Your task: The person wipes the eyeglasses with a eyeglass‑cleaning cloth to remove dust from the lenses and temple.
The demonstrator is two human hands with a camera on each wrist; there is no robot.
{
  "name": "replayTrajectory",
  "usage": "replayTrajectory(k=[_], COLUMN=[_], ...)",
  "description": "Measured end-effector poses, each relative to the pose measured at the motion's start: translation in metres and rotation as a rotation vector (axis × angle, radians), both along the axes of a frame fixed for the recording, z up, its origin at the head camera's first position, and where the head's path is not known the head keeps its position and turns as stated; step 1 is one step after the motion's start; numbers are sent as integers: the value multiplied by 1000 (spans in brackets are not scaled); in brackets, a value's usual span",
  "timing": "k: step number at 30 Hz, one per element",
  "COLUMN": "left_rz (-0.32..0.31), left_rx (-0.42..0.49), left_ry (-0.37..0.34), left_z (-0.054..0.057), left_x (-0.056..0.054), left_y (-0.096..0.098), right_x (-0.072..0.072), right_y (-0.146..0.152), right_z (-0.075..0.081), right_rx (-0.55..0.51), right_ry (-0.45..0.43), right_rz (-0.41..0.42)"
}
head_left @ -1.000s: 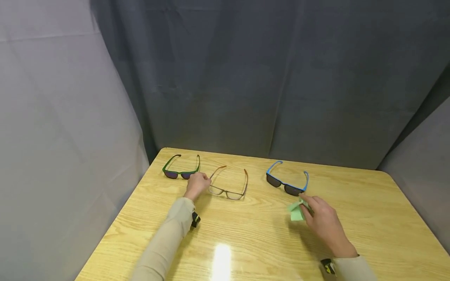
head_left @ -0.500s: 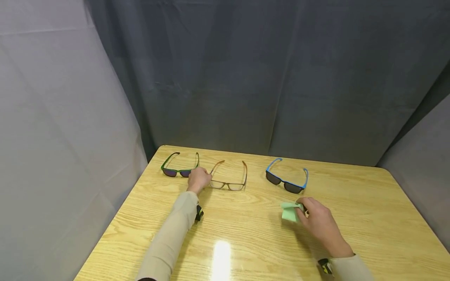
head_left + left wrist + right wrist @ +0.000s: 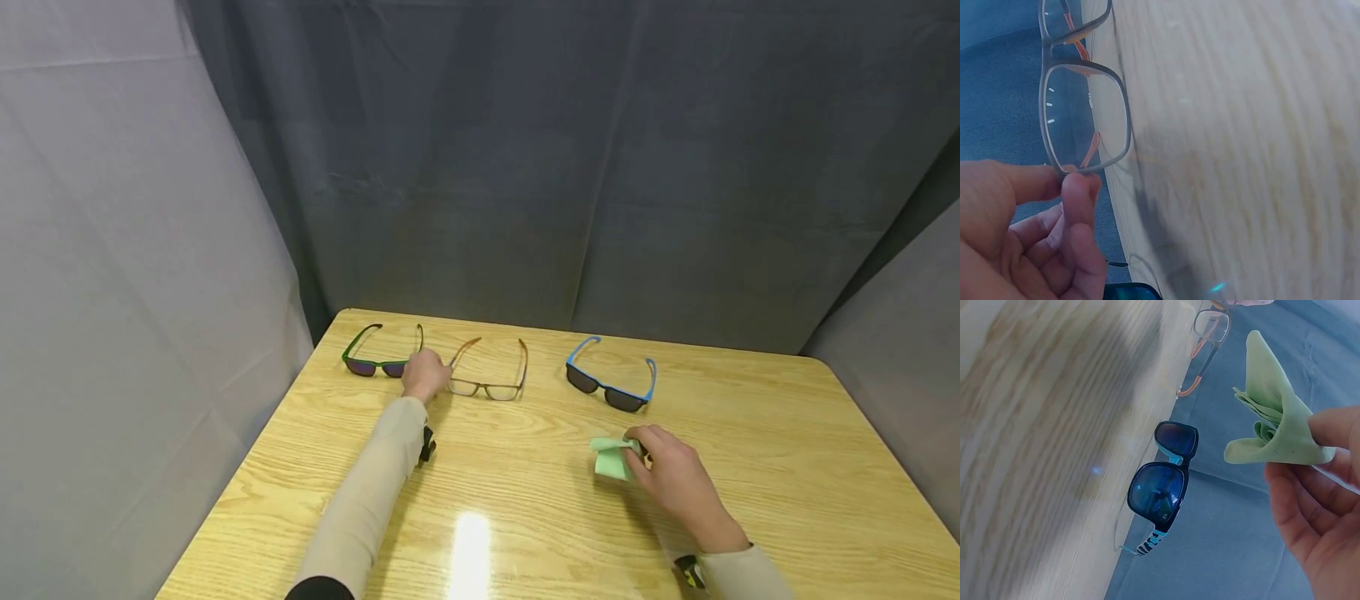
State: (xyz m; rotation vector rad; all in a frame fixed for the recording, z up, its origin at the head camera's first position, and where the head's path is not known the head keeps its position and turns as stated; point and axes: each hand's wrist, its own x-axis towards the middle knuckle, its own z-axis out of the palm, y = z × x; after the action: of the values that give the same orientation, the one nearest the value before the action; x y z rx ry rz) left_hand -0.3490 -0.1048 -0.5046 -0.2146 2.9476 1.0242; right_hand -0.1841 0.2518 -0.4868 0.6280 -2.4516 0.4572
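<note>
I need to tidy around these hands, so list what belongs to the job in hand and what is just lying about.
In the job:
Clear-lensed glasses, pinched at a corner by the left hand
Green cloth, held by the right hand

Apparently just lying about:
Blue-and-black sunglasses, on the table
Green-framed sunglasses, also on the table

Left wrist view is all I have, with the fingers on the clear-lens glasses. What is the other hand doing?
Observer: The right hand is pinching a green cloth.
Operator: Is the cloth touching any eyewear?
Observer: No, the head view shows it apart from the blue-armed sunglasses, on the person's side of them.
Operator: And the dark rim at the bottom of my picture?
Observer: That belongs to green-framed sunglasses, resting on the table with both arms unfolded.
</note>
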Motion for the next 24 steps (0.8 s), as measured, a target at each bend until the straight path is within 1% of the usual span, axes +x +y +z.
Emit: replayTrajectory(k=[7, 12, 15, 18, 20, 22, 24], left_rz=[9, -1, -16, -40, -54, -83, -126], left_rx=[11, -7, -37, -115, -195, -262, -292], left_ry=[16, 0, 5, 13, 34, 60, 84], left_z=[1, -2, -1, 5, 12, 21, 31], left_x=[-5, -7, -7, -5, -4, -3, -2], left_y=[0, 0, 1, 4, 9, 16, 25], right_x=[-3, -4, -5, -5, -4, -4, -3], right_y=[0, 2, 2, 3, 3, 4, 4], right_z=[-2, -5, -6, -6, -5, -5, -4], right_rx=[-3, -3, -3, 3, 6, 11, 15], right_ry=[-2, -7, -12, -26, -34, -38, -37], right_rz=[2, 6, 2, -5, -8, -9, -11])
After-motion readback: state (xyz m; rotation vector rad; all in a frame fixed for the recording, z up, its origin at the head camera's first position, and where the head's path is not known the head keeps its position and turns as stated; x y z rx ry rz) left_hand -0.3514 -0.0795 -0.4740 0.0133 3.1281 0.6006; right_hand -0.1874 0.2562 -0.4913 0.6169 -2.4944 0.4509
